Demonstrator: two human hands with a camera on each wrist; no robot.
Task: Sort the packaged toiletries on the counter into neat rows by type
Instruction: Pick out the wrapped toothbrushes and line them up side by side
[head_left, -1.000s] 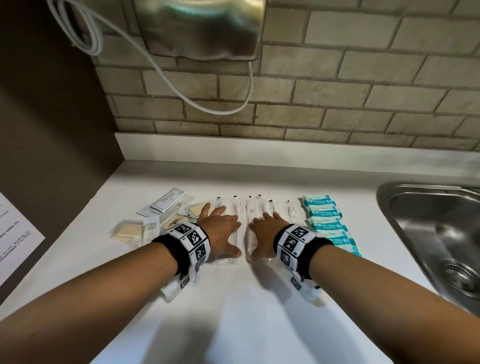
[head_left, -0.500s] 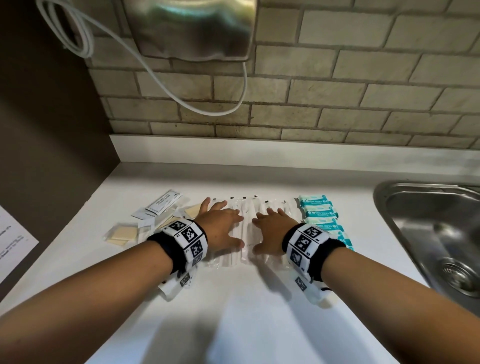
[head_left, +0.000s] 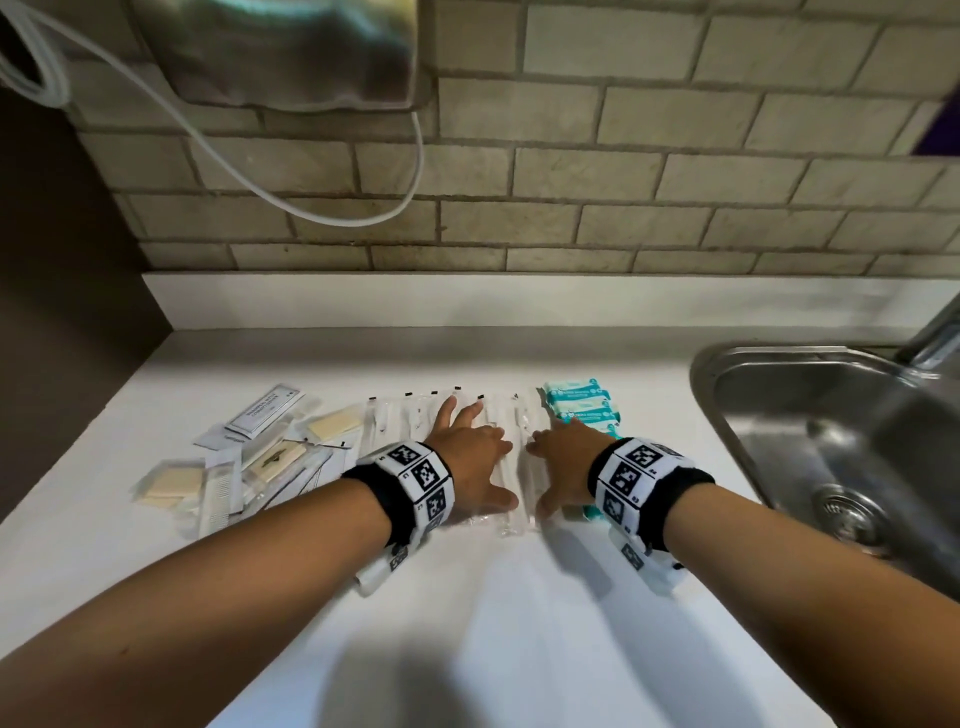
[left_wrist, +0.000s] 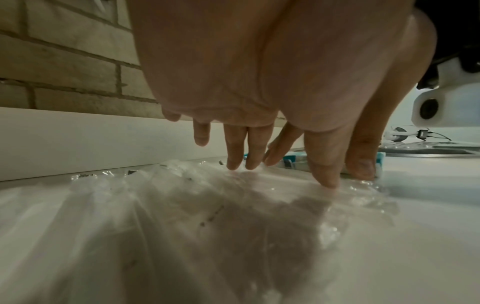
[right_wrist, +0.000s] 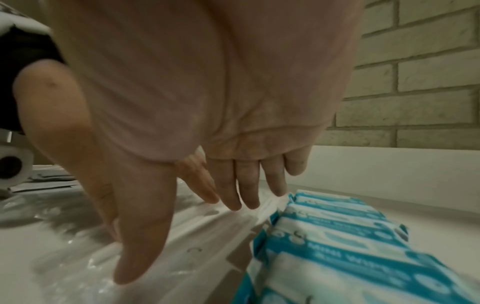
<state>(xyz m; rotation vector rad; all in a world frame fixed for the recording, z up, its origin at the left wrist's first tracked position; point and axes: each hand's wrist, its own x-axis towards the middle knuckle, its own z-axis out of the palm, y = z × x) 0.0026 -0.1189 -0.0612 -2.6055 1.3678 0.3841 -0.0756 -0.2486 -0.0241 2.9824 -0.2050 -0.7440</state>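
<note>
Toiletries lie in three groups along the back of the white surface (head_left: 467, 649). Clear sleeves (head_left: 395, 421), long and see-through, form a side-by-side row in the middle. Teal packs (head_left: 579, 402) sit stacked in a column just right of them, toward the sink (head_left: 810, 431). Loose pile (head_left: 249, 462) of sachets and small tan packets at left, overlapping, not yet sorted.

Left hand (head_left: 470, 457) flat on the sleeves, fingers straight and spread, gripping nothing. Left wrist view shows fingertips (left_wrist: 235, 162) pressing the plastic. Right hand (head_left: 563, 467) likewise flat with fingers extended, on the sleeves' right edge, just beside the teal packs; nothing held.

Judgement: both palms press down to square the sleeves and keep the slippery film from sliding, closing the row up against the teal column. Sleeve and teal rows look near done; left pile remains. Risk: smooth wrappers may ride over one another under the push.
</note>
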